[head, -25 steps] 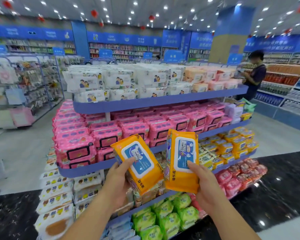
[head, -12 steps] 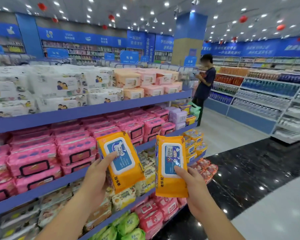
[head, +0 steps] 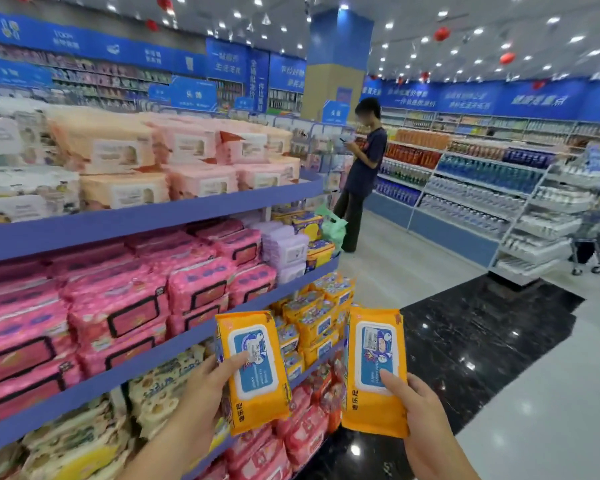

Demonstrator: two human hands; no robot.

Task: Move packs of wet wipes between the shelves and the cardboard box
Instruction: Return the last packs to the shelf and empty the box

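Your left hand point(head: 201, 386) grips one orange pack point(head: 252, 370); your right hand point(head: 420, 410) grips another point(head: 374, 368). Both packs are upright, just beside the shelves' point(head: 187, 209) end.

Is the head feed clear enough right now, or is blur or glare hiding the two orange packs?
Head view: left orange pack and right orange pack fairly sharp, small print unreadable; pink packs at far left motion-blurred; ceiling lights glint off the black floor.

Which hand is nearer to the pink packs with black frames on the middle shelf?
Left. The left hand, gripping an orange pack, is just below and right of the pink packs. The right hand, gripping a second orange pack, is farther right, over the dark floor.
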